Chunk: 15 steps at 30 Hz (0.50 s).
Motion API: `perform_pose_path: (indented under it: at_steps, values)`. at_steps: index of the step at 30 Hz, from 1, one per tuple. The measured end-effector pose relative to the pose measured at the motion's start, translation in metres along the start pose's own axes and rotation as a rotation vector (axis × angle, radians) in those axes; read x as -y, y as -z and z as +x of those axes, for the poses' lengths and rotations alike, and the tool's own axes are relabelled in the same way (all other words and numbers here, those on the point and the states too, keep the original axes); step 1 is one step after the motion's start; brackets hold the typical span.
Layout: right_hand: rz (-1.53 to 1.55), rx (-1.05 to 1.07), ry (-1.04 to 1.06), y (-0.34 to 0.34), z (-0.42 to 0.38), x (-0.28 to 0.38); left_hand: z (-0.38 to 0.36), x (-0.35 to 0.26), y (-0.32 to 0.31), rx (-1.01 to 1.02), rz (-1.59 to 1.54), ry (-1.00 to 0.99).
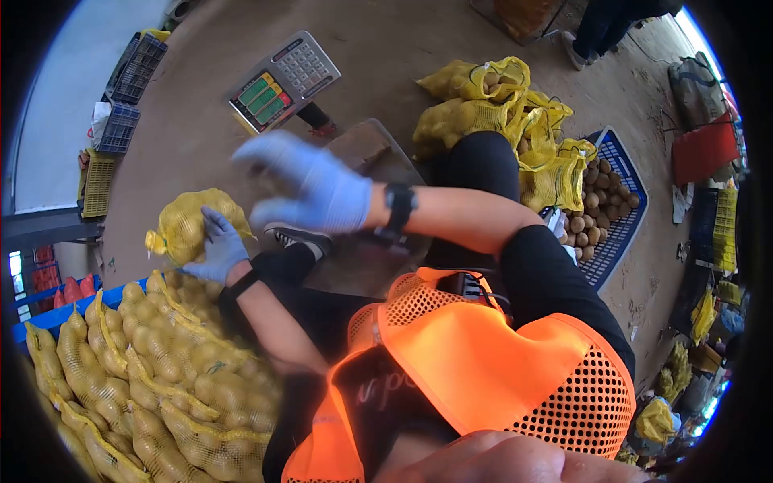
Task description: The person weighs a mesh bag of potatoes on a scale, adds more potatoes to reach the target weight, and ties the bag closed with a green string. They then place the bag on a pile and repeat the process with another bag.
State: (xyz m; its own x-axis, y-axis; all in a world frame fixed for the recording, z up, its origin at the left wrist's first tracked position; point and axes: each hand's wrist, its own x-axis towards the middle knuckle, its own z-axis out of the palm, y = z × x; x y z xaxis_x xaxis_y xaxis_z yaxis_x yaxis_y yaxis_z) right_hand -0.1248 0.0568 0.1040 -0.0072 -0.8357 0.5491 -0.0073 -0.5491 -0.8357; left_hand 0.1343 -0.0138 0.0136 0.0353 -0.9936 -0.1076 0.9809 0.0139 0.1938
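Note:
My left hand (216, 251), in a pale blue glove, is on the near side of a filled yellow mesh bag (187, 225), thumb and fingers around it. That bag is closed at its left end and hangs by the blue-edged stack of filled mesh bags (153, 362). My right hand (310, 183), gloved alike and smeared by motion, is raised in front of me, fingers apart, with nothing seen in it. Beyond it stands a scale display (283, 80) with keypad and green screens; the scale platform (374, 149) is partly hidden behind the hand.
Several filled yellow mesh bags (471, 117) stand on the floor ahead. To the right a blue crate (624, 173) holds loose brown, round potato-like produce (594, 205). Crates (121, 125) line the left wall. A person's legs (604, 32) show at the top right.

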Motion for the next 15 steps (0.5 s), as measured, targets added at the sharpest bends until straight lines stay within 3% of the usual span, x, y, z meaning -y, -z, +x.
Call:
perform_pose_path:
  at_steps: [1,2,3,4,5,6,7,8,9,11,12,14,15]
  values:
    - [-0.220,-0.223,-0.047,0.032,0.004,-0.030,0.010,0.004,-0.014,-0.135,0.108,-0.108]
    - [-0.244,-0.484,-0.213,0.071,0.007,-0.052,0.019,0.004,-0.022,-0.275,0.212,-0.234]
    - [-0.667,-0.731,-0.173,0.121,0.004,-0.099,0.026,0.001,-0.021,-0.238,0.328,-0.173]
    - [-0.876,-0.741,-0.304,0.187,-0.007,-0.135,0.034,0.001,-0.014,-0.196,0.386,-0.112]
    - [-0.935,-0.978,-0.658,0.223,-0.009,-0.133,0.036,0.009,-0.012,-0.198,0.375,0.003]
    - [-1.124,-0.891,-1.090,0.280,-0.021,-0.156,0.038,0.016,-0.007,-0.209,0.347,0.136]
    - [-1.352,-0.813,-1.161,0.349,-0.054,-0.214,0.038,0.029,0.003,-0.206,0.360,0.223]
    - [-1.411,-0.853,-1.355,0.364,-0.063,-0.203,0.040,0.044,0.013,-0.299,0.395,0.267]
    - [-1.359,-0.707,-1.403,0.395,-0.078,-0.216,0.041,0.058,0.024,-0.355,0.459,0.345]
    - [-1.345,-0.586,-1.397,0.407,-0.097,-0.213,0.039,0.085,0.042,-0.414,0.542,0.488]
    - [-1.341,-0.570,-1.407,0.432,-0.111,-0.244,0.038,0.096,0.053,-0.399,0.615,0.533]
    - [-1.346,-0.037,-1.119,0.485,-0.157,-0.318,0.035,0.108,0.066,-0.406,0.694,0.596]
    - [-1.402,0.111,-1.259,0.438,-0.118,-0.253,0.035,0.114,0.071,-0.399,0.792,0.630]
